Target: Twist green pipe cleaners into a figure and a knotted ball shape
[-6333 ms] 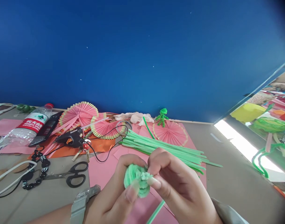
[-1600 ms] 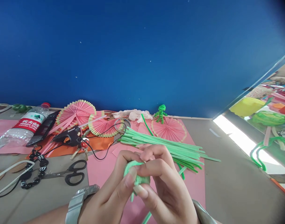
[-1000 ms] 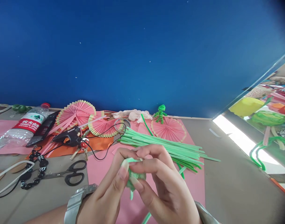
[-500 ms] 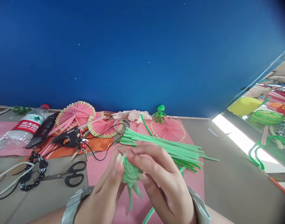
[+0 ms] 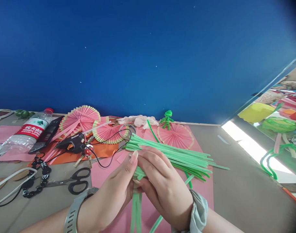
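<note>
My left hand (image 5: 114,191) and my right hand (image 5: 159,181) are closed together around a small wound bundle of pale green pipe cleaners (image 5: 139,173). Most of the bundle is covered by my fingers and thumbs. Two loose ends hang down below it toward the front of the table. Just beyond my hands lies a pile of straight green pipe cleaners (image 5: 186,157) on pink paper (image 5: 104,178). A small green pipe cleaner figure (image 5: 167,119) stands behind the pile, by the blue wall.
Pink pleated paper fans (image 5: 175,136) lie at the back. To the left are black-handled scissors (image 5: 77,181), a black glue gun (image 5: 73,143), keys (image 5: 89,155), a beaded bracelet (image 5: 44,173) and a plastic bottle (image 5: 32,131). Craft pieces (image 5: 280,124) show beyond the panel edge at right.
My hands have closed further over the green bundle, hiding more of it. Its loose ends now point straight down and show longer. The view has shifted slightly.
</note>
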Demonstrator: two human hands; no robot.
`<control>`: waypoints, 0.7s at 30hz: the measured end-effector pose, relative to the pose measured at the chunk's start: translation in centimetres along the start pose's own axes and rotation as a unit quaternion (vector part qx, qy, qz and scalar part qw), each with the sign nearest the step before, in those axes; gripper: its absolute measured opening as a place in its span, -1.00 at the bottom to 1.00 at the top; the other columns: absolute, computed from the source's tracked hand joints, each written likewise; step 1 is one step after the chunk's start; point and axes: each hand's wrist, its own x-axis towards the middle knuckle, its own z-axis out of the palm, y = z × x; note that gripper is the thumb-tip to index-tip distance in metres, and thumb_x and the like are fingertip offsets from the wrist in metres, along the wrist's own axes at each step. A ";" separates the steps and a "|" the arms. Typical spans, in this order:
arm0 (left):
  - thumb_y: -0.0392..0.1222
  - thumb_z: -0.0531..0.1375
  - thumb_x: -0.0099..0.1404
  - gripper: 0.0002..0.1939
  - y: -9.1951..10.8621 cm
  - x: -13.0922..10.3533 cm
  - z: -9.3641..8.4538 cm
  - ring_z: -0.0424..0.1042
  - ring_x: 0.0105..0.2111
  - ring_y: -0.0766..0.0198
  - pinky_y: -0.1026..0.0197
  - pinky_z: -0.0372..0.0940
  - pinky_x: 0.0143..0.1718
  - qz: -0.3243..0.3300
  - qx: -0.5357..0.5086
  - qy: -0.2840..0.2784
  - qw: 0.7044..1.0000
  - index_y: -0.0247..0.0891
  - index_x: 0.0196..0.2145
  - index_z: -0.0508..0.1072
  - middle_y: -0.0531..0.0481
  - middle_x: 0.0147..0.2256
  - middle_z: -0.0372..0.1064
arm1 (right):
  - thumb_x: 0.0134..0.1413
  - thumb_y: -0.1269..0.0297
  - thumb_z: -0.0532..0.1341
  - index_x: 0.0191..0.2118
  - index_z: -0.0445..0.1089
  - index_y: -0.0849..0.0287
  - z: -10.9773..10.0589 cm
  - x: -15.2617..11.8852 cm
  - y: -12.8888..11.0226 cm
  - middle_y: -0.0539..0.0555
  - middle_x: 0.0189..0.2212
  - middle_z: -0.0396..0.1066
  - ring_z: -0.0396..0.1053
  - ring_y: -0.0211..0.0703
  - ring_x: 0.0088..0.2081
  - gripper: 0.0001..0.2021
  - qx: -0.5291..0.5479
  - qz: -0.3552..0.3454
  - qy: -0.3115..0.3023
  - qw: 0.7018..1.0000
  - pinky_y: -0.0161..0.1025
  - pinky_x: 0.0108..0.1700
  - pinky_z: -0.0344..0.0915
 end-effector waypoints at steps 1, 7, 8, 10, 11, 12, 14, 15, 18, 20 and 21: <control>-0.05 -0.17 0.38 -0.61 0.0 0.1 0.0 0.37 -0.28 0.27 0.19 0.31 -0.26 -0.006 -0.018 -0.008 1.000 -0.18 -0.07 0.36 0.00 -0.28 0.37 | 0.17 0.38 0.03 0.08 0.15 0.32 -0.1 0.0 0.1 0.25 -0.02 0.25 0.15 0.00 0.06 -0.64 0.036 0.027 -0.008 0.999 -0.04 0.10 0.17; -0.05 -0.07 0.36 -0.68 0.3 0.2 -0.5 0.30 -0.31 0.34 0.25 0.25 -0.24 -0.041 -0.009 -0.019 0.999 -0.12 0.00 0.27 0.04 -0.32 0.31 | 0.22 0.27 0.01 0.09 0.17 0.16 -0.2 0.0 0.2 0.13 0.03 0.20 0.16 -0.14 0.07 -0.67 0.168 0.129 -0.018 0.977 -0.21 0.09 0.17; -0.04 -0.07 0.35 -0.67 0.4 0.1 -0.6 0.30 -0.30 0.34 0.25 0.25 -0.23 -0.048 0.020 -0.025 0.998 -0.11 0.01 0.26 0.04 -0.32 0.31 | 0.22 0.26 0.00 0.09 0.16 0.15 -0.1 -0.1 0.2 0.13 0.05 0.16 0.13 -0.13 0.09 -0.66 0.168 0.128 -0.017 0.977 -0.21 0.11 0.14; -0.01 -0.08 0.35 -0.65 0.7 -0.2 -0.9 0.31 -0.27 0.31 0.22 0.25 -0.20 -0.063 0.072 -0.037 0.995 -0.10 0.02 0.25 0.03 -0.30 0.32 | 0.23 0.24 -0.03 0.10 0.15 0.15 0.2 -0.3 0.2 0.14 0.11 0.06 0.04 -0.09 0.14 -0.65 0.159 0.124 -0.023 0.979 -0.18 0.14 0.09; 0.01 -0.09 0.34 -0.64 0.8 -0.4 -1.0 0.30 -0.24 0.29 0.21 0.25 -0.18 -0.069 0.095 -0.039 0.992 -0.09 0.02 0.25 0.02 -0.29 0.32 | 0.24 0.23 -0.05 0.11 0.14 0.15 0.3 -0.4 0.2 0.14 0.14 0.01 -0.01 -0.08 0.17 -0.64 0.151 0.119 -0.029 0.981 -0.16 0.16 0.07; 0.02 -0.10 0.34 -0.64 0.9 -0.6 -1.2 0.30 -0.21 0.28 0.21 0.24 -0.16 -0.074 0.119 -0.037 0.989 -0.09 0.01 0.26 0.01 -0.26 0.32 | 0.24 0.23 -0.08 0.12 0.12 0.15 0.3 -0.4 0.1 0.13 0.16 -0.03 -0.05 -0.07 0.19 -0.64 0.143 0.111 -0.036 0.983 -0.15 0.17 0.04; 0.02 -0.08 0.33 -0.66 0.9 -0.7 -1.4 0.28 -0.18 0.28 0.21 0.23 -0.12 -0.084 0.162 -0.026 0.983 -0.09 -0.04 0.30 0.02 -0.24 0.32 | 0.26 0.26 -0.12 0.15 0.08 0.15 0.4 -0.4 0.2 0.11 0.17 -0.04 -0.10 -0.09 0.21 -0.63 0.125 0.083 -0.047 0.987 -0.14 0.20 -0.02; 0.02 -0.07 0.32 -0.67 0.8 -0.6 -1.5 0.28 -0.19 0.29 0.21 0.23 -0.12 -0.089 0.170 -0.020 0.981 -0.10 -0.07 0.33 0.03 -0.25 0.31 | 0.26 0.28 -0.12 0.15 0.06 0.16 0.4 -0.3 0.2 0.11 0.17 -0.02 -0.11 -0.11 0.21 -0.63 0.115 0.072 -0.051 0.990 -0.13 0.22 -0.06; 0.04 -0.08 0.33 -0.67 0.3 0.0 -1.6 0.29 -0.37 0.35 0.25 0.26 -0.27 -0.097 0.098 -0.007 0.990 -0.15 -0.19 0.36 0.08 -0.39 0.27 | 0.26 0.29 -0.10 0.13 0.11 0.15 0.2 -0.1 0.6 0.09 0.15 0.03 -0.07 -0.14 0.20 -0.65 0.092 0.088 -0.056 0.990 -0.17 0.22 -0.06; 0.04 -0.07 0.32 -0.68 0.2 0.5 -1.4 0.26 -0.45 0.36 0.24 0.25 -0.35 -0.084 0.009 -0.012 0.996 -0.17 -0.20 0.36 0.09 -0.48 0.24 | 0.24 0.23 -0.05 0.15 0.08 0.16 0.0 0.0 0.8 0.11 0.14 0.04 0.00 -0.15 0.17 -0.62 0.095 0.114 -0.049 0.988 -0.23 0.18 0.03; 0.05 -0.07 0.32 -0.64 0.3 0.8 -1.3 0.28 -0.44 0.34 0.22 0.26 -0.33 -0.076 0.002 -0.015 0.997 -0.21 -0.22 0.38 0.07 -0.47 0.26 | 0.21 0.19 -0.01 0.17 0.03 0.17 0.0 -0.1 0.9 0.12 0.14 0.05 0.03 -0.15 0.16 -0.57 0.098 0.116 -0.041 0.988 -0.25 0.16 0.08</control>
